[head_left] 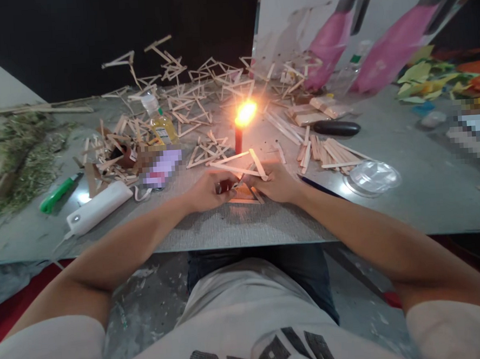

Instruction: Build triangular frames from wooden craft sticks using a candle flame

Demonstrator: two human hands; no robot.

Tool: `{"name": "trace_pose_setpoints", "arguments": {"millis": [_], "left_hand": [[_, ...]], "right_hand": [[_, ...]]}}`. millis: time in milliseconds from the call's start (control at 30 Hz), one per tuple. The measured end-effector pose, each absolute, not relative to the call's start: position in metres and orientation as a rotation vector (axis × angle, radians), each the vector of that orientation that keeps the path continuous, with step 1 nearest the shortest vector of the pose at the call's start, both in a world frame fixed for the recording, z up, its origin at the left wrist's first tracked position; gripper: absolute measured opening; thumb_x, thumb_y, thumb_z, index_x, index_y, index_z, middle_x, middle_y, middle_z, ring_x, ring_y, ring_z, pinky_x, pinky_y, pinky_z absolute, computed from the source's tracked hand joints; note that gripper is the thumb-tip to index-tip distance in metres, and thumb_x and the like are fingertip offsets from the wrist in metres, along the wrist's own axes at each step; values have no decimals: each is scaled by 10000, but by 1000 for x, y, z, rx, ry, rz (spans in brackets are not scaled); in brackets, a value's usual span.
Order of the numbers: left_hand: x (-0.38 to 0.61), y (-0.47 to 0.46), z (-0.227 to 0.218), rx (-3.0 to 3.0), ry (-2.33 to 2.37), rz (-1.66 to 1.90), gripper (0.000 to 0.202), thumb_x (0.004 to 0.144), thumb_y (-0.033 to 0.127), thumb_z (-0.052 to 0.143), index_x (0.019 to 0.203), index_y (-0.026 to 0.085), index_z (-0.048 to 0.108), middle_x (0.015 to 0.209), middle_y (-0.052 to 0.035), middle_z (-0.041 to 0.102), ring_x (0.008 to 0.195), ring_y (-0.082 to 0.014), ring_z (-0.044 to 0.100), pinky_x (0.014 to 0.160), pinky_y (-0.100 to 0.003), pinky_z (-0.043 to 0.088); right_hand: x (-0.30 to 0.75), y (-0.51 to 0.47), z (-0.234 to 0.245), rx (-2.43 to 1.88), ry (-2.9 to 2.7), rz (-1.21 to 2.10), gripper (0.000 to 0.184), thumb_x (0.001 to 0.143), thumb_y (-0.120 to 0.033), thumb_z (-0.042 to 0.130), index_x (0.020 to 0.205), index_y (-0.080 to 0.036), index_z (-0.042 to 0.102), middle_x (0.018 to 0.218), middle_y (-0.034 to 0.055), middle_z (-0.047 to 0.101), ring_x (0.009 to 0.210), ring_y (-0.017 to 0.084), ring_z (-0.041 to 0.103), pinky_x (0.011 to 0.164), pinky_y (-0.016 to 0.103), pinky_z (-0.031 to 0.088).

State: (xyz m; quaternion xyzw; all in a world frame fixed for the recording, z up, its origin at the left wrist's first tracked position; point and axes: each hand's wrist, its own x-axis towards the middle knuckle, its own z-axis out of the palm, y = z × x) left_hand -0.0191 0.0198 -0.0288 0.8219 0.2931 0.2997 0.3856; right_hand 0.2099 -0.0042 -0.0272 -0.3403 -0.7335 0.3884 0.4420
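Tabletop (210,230), front edge (228,248) nearby, right hand (278,182), grip pinching stick frame (257,164), left hand (205,191), grip unclear, candle (238,140) beyond

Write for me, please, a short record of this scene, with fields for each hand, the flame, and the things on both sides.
Left hand: beside the stick frame; grip unclear
Right hand: appears to hold the stick frame
Flame: burning on a red candle, beyond the hands
Left side: green knife, white power bank, phone
Right side: loose sticks, piece of clear plastic
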Motion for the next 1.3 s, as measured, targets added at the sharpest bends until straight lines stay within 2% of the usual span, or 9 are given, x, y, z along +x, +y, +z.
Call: {"name": "trace_pose_setpoints", "arguments": {"millis": [267, 467, 667, 800, 967, 1067, 1300], "left_hand": [[-18, 20, -34, 2025, 773, 732, 161, 789, 235, 710, 944, 204, 742, 697, 11, 581, 556, -95, 466, 518, -212, 399], [-14, 16, -28, 2006, 772, 745, 103, 789, 217, 692, 883, 197, 728, 672, 20, 547, 546, -91, 443, 503, -206, 369], [-13, 15, -26, 1991, 746, 735, 103, 803, 222, 693, 894, 195, 733, 668, 20, 546, 560, -93, 453, 526, -210, 379], [-13, 14, -23, 1977, 745, 704, 111, 797, 220, 688, 890, 173, 726, 655, 25, 537, 550, -86, 447, 516, -202, 371], [-12, 12, -19, 1965, 767, 681, 98, 772, 217, 690, 840, 149, 706, 681, 21, 537, 548, -72, 421, 503, -198, 356], [-10, 11, -21, 1956, 801, 695, 110, 776, 241, 710, 828, 146, 691, 706, 19, 530, 565, -71, 430, 509, -197, 371], [-4, 4, -22, 1945, 858, 766, 130, 778, 244, 728, 850, 147, 680, 817, 14, 527, 551, -42, 382, 474, -183, 324]], "right_hand": [[211, -2, -25, -798, -1840, 976, 392, 928, -474, 703, 680, -184, 612, 553, -38, 521, 503, 90, 468, 459, 240, 367], [215, -2, -22, -769, -1871, 1037, 317, 951, -438, 700, 807, -155, 709, 507, -56, 549, 442, 72, 462, 448, 225, 374], [218, -1, -23, -730, -1889, 1036, 294, 947, -420, 718, 915, -133, 769, 558, -27, 631, 466, 75, 519, 457, 217, 405], [218, 0, -24, -708, -1897, 1001, 257, 943, -385, 724, 917, -137, 783, 612, -7, 675, 507, 76, 536, 472, 211, 418], [219, 3, -25, -685, -1936, 979, 284, 917, -426, 751, 887, -145, 779, 620, 0, 681, 499, 89, 565, 460, 217, 435], [219, 4, -25, -687, -1957, 948, 290, 915, -433, 752, 859, -149, 767, 659, 10, 688, 544, 100, 586, 503, 230, 455], [218, 4, -25, -711, -1970, 910, 351, 963, -477, 685, 839, -151, 722, 688, 4, 673, 582, 89, 540, 541, 228, 438]]}}
